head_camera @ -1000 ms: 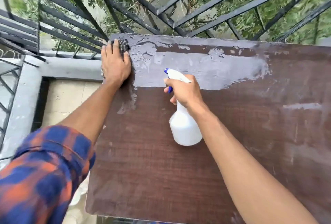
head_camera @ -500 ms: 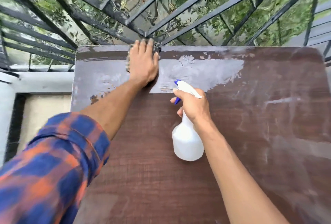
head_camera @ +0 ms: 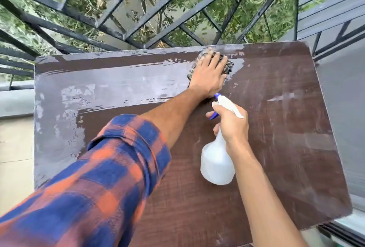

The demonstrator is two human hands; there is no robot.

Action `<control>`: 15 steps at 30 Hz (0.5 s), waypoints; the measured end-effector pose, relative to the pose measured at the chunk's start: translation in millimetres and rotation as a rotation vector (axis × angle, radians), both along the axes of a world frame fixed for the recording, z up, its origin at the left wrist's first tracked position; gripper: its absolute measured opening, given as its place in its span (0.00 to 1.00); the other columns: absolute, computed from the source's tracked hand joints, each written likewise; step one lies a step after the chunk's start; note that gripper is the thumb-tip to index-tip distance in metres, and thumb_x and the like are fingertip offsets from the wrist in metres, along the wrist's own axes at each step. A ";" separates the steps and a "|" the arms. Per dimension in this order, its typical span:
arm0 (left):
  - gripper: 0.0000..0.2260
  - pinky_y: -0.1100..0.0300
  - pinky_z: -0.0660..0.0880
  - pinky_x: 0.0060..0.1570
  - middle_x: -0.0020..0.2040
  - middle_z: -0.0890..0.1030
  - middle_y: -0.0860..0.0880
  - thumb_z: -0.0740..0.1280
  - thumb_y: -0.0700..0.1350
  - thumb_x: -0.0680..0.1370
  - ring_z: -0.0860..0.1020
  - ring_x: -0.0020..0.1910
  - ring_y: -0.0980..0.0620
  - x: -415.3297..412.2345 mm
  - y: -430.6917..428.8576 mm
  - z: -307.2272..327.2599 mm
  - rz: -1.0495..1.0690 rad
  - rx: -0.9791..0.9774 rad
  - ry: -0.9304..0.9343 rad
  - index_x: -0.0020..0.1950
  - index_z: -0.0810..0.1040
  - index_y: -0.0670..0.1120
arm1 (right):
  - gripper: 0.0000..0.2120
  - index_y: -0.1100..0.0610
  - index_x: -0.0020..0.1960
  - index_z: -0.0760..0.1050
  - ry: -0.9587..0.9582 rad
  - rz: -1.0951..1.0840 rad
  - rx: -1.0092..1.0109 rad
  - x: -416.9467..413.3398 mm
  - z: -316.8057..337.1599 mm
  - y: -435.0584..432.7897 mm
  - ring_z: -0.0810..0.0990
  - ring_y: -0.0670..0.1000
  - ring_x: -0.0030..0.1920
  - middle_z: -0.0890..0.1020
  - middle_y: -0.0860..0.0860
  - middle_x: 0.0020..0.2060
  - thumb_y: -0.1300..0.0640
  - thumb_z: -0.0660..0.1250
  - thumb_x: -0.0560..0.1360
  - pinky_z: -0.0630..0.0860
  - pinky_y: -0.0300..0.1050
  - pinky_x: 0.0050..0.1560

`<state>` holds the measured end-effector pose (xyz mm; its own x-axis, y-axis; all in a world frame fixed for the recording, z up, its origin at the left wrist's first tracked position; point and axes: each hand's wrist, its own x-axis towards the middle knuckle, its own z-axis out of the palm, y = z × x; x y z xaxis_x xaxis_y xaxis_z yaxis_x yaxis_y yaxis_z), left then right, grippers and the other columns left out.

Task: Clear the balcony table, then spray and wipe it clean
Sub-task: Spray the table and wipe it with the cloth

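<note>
Cloth [head_camera: 229, 66], seemingly checked, lies under flat left hand [head_camera: 209, 75]; right hand [head_camera: 232, 126] grips white plastic bottle [head_camera: 216, 164].

Your left grip [head_camera: 209, 77] lies flat, fingers straight, on a checked cloth [head_camera: 229, 65] beyond the spray bottle [head_camera: 216, 166], near the far edge of the brown surface [head_camera: 276, 167]. Your right grip [head_camera: 231, 126] curls round the spray bottle's neck, one finger at the blue trigger. A pale wet film [head_camera: 118, 85] covers the surface left of the spray bottle. A black railing [head_camera: 138, 23] stands beyond it.
</note>
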<state>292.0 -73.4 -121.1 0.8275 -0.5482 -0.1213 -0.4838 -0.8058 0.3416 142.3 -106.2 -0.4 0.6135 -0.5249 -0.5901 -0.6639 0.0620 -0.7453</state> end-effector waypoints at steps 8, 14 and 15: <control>0.28 0.45 0.59 0.76 0.78 0.66 0.43 0.48 0.58 0.83 0.62 0.78 0.40 -6.7 82.7 -6.4 -0.114 -0.090 -0.063 0.79 0.64 0.48 | 0.06 0.53 0.42 0.81 0.007 -0.022 0.030 -10.0 -1.0 36.3 0.66 0.52 0.21 0.88 0.61 0.43 0.58 0.72 0.78 0.67 0.41 0.26; 0.24 0.45 0.59 0.76 0.74 0.71 0.41 0.55 0.54 0.83 0.67 0.73 0.37 -6.3 210.6 -12.2 0.259 -0.117 -0.165 0.77 0.69 0.46 | 0.09 0.64 0.52 0.84 0.000 0.065 0.076 -7.2 -0.7 84.8 0.65 0.51 0.20 0.87 0.62 0.42 0.58 0.71 0.78 0.66 0.41 0.25; 0.24 0.45 0.59 0.76 0.74 0.71 0.40 0.55 0.54 0.83 0.67 0.73 0.37 -7.3 235.7 -13.6 0.338 -0.094 -0.185 0.77 0.68 0.45 | 0.09 0.64 0.53 0.84 -0.001 0.086 0.081 -6.9 -0.1 92.1 0.65 0.51 0.20 0.87 0.61 0.41 0.58 0.71 0.78 0.66 0.40 0.25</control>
<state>284.7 162.4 -134.7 0.9663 -0.2432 0.0844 -0.2573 -0.8996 0.3530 135.4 -14.1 -0.5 0.6547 -0.4208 -0.6279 -0.6685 0.0651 -0.7408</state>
